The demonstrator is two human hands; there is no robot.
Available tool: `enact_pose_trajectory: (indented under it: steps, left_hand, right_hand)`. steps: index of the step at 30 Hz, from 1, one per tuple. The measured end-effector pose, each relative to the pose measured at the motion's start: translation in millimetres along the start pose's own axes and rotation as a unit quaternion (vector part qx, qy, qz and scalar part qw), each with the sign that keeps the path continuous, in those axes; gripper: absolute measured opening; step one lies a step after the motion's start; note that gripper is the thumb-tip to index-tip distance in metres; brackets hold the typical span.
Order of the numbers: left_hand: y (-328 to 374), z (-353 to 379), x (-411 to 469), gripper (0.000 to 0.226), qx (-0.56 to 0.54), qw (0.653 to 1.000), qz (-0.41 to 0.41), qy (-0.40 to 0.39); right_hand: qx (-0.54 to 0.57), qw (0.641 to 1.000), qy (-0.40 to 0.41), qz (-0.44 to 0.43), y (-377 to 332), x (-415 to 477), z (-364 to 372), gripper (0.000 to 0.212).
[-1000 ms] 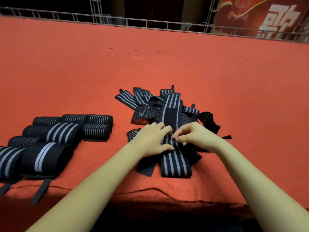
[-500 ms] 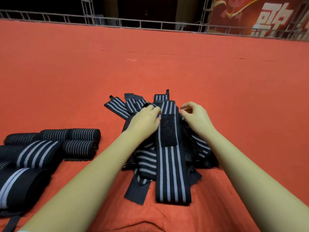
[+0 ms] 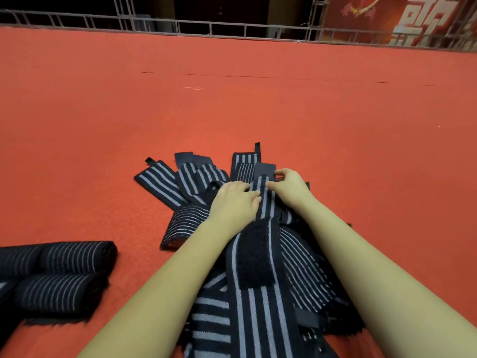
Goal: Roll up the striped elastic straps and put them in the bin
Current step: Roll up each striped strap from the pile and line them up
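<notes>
A long black strap with grey stripes and a black hook-and-loop patch (image 3: 255, 257) lies lengthwise on top of a heap of unrolled striped straps (image 3: 191, 182). My left hand (image 3: 236, 202) grips the strap's left edge near its far end. My right hand (image 3: 289, 186) pinches its right edge at the far end, fingers curled over the tip. Both forearms reach forward over the heap. No bin is in view.
Several rolled striped straps (image 3: 74, 257) lie side by side at the lower left on the red carpet (image 3: 232, 107). A metal railing (image 3: 232, 28) runs along the carpet's far edge, with a red banner (image 3: 413, 19) behind it at the top right.
Both hands have slid from the strap's middle to its far end. The view has moved forward, so the heap and rolled straps sit lower and closer.
</notes>
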State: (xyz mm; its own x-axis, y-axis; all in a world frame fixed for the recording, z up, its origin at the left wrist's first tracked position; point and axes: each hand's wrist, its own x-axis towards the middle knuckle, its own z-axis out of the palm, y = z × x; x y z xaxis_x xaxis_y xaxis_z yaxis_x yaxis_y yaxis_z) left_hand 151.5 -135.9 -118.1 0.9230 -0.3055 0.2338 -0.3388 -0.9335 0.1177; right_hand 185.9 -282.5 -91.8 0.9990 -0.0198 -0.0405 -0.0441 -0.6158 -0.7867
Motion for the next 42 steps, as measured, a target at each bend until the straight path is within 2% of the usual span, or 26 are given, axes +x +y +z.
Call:
enact_pose_trajectory:
  steps: [4, 7, 9, 11, 12, 14, 16, 20, 22, 26, 29, 30, 32, 34, 36, 39, 42]
  left_hand:
    - [-1.5, -0.6, -1.7, 0.037, -0.046, 0.999, 0.007, 0.025]
    - [-1.8, -3.5, -2.2, 0.031, -0.181, 0.978, -0.062, 0.087]
    - [-5.5, -13.3, 4.8, 0.038, -0.296, 0.931, -0.153, 0.15]
    - [-9.9, -28.1, 17.1, 0.055, -0.387, 0.883, -0.231, 0.133]
    - [-12.3, -34.3, 23.9, 0.058, -0.44, 0.858, -0.242, 0.108]
    - [-11.2, -46.6, 28.9, 0.041, -0.533, 0.818, -0.199, 0.087]
    - [-5.6, -54.6, 27.2, 0.025, -0.52, 0.832, -0.153, 0.114]
    - [3.6, -54.5, 21.0, 0.026, -0.397, 0.891, -0.15, 0.159]
    - [4.2, -57.6, 23.6, 0.026, -0.348, 0.905, -0.166, 0.178]
    - [-7.6, -68.0, 30.3, 0.026, -0.325, 0.896, -0.229, 0.197]
    - [-22.8, -70.3, 27.5, 0.027, -0.337, 0.881, -0.266, 0.2]
    - [-22.7, -71.3, 25.3, 0.026, -0.345, 0.881, -0.258, 0.195]
    - [-11.2, -78.3, 17.1, 0.03, -0.311, 0.905, -0.225, 0.185]
    - [3.6, -88.8, 7.0, 0.037, -0.27, 0.922, -0.172, 0.219]
    - [19.7, -104.3, -9.9, 0.023, -0.287, 0.917, -0.103, 0.259]
    - [43.2, -119.8, -42.4, 0.005, -0.315, 0.92, -0.028, 0.232]
    - [60.6, -120.1, -74.8, 0.028, -0.293, 0.941, 0.001, 0.17]
  right_hand:
    - [0.183, 0.982, 0.054, -0.016, 4.4, 3.0, 11.3, 0.049]
    - [0.176, 0.975, 0.09, -0.102, 2.0, -5.0, 12.2, 0.019]
    - [0.18, 0.969, 0.104, -0.13, -1.6, -12.0, 7.9, 0.01]
    - [0.19, 0.967, 0.092, -0.142, -4.4, -17.9, 1.5, 0.011]
    - [0.184, 0.968, 0.082, -0.148, -4.9, -20.3, -1.4, 0.014]
    - [0.176, 0.969, 0.07, -0.158, -5.7, -25.7, -7.5, 0.018]
    - [0.17, 0.968, 0.085, -0.162, -6.2, -31.0, -14.4, 0.019]
    - [0.109, 0.971, 0.111, -0.18, -11.3, -44.4, -21.1, 0.023]
    - [0.102, 0.969, 0.107, -0.197, -15.2, -56.7, -22.0, 0.022]
    - [0.145, 0.961, 0.118, -0.204, -18.9, -79.6, -35.7, 0.032]
    - [0.192, 0.952, 0.123, -0.205, -20.8, -89.5, -52.9, 0.028]
    - [0.2, 0.952, 0.115, -0.203, -21.7, -91.7, -56.2, 0.027]
    - [0.208, 0.955, 0.099, -0.186, -24.1, -95.2, -57.9, 0.024]
    - [0.216, 0.955, 0.096, -0.177, -29.7, -100.0, -56.7, 0.021]
    - [0.228, 0.953, 0.103, -0.171, -37.2, -106.2, -56.1, 0.018]
    - [0.251, 0.948, 0.113, -0.16, -51.2, -119.7, -57.7, 0.02]
    - [0.276, 0.943, 0.104, -0.153, -68.6, -136.6, -60.8, 0.019]
